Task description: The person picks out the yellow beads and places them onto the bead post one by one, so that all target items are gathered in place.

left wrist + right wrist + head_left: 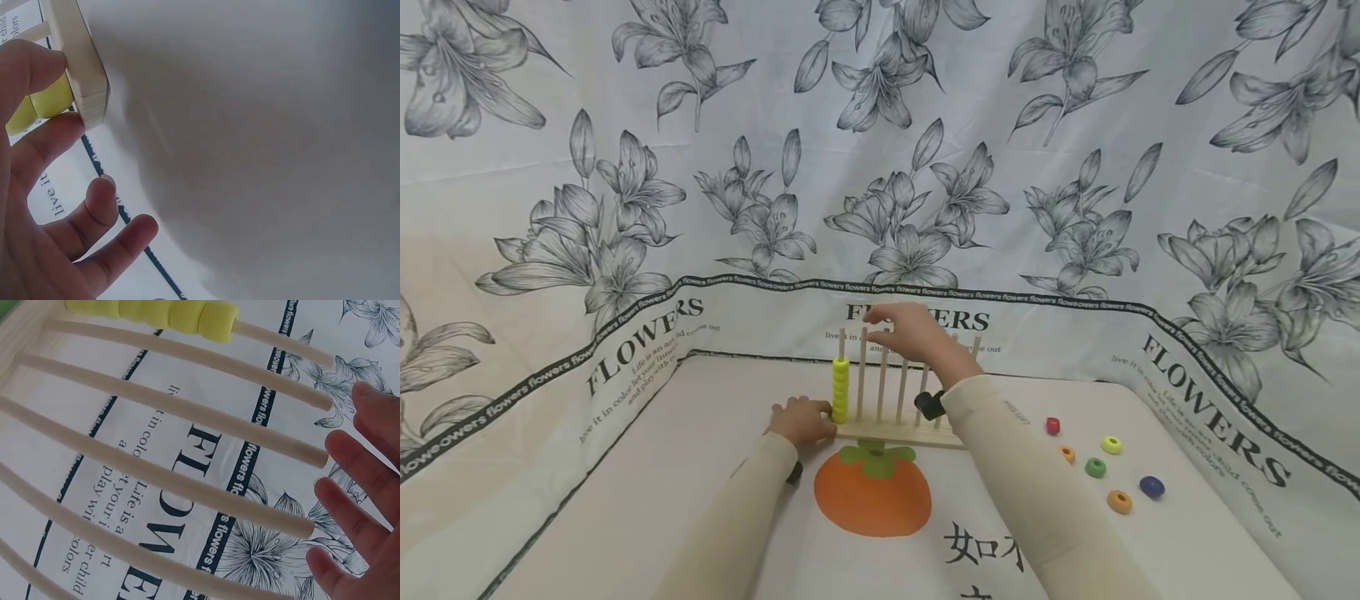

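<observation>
A wooden bead rack (pixel 895 432) with several upright pegs stands on the table. A stack of yellow beads (pixel 840 390) sits on its leftmost peg. My left hand (pixel 802 419) grips the left end of the base; in the left wrist view the thumb and index finger (pixel 53 140) lie at that end, with the other fingers spread. Above the pegs is my right hand (pixel 913 335), its fingers bent near the top of the second peg (pixel 861 375). In the right wrist view, the fingers (pixel 356 469) are apart beside the bare peg tips, and no bead shows among them.
Loose beads lie right of the rack: red (pixel 1053 426), yellow (pixel 1112 445), green (pixel 1095 467), blue (pixel 1152 487) and orange (pixel 1120 501). In front of the rack is a printed orange persimmon (pixel 872 496). A flower-patterned cloth (pixel 760 217) hangs behind.
</observation>
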{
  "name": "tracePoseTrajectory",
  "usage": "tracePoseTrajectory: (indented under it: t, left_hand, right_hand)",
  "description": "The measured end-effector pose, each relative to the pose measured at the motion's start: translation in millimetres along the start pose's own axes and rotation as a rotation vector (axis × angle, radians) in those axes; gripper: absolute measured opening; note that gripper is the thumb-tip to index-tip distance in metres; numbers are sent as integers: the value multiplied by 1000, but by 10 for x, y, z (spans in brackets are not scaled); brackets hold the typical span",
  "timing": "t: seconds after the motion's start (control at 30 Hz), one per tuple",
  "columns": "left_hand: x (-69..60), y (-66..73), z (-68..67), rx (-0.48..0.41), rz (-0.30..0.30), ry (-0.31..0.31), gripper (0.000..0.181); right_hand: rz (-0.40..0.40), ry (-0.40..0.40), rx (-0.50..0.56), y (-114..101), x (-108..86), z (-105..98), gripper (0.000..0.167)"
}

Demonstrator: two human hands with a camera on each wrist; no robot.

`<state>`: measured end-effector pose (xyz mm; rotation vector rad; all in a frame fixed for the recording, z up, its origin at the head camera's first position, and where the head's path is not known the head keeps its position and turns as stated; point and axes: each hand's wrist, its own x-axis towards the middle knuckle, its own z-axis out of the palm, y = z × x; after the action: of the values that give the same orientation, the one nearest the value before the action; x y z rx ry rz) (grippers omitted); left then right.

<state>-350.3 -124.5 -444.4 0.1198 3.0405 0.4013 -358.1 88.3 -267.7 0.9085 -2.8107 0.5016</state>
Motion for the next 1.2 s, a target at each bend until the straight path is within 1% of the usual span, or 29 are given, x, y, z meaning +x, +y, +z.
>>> tracePoseTrajectory:
  t: [0.1,0.23,0.47,0.53,0.7,0.8,0.93,1.2]
  left_hand:
    - [37,-27,35,3,-2,9,52]
    - [87,-57,77,-1,-7,18,52]
    - [57,-29,33,-7,-12,17,51]
    - [65,-29,39,-6,-15,17,51]
    - [93,-35,63,-3,-16,20,52]
    - [84,-29,60,-6,-18,17,52]
    - [37,-6,33,-11,-20,15,53]
    - [-45,35,10,-9,-16,19,51]
  right_hand:
    - [6,18,-19,74,-54,-40,38]
    - [27,34,-18,186,-129,-97,39]
    - [60,70,-41,398,-304,-260,39]
    - [79,81,-29,459,-362,-312,39]
    - [122,96,-39,653,-509,-425,39]
    - [159,98,-41,788,-600,-469,39]
    - [212,99,-55,1004,-730,-494,40]
    - [310,107,-62,1431,-1022,-439,39]
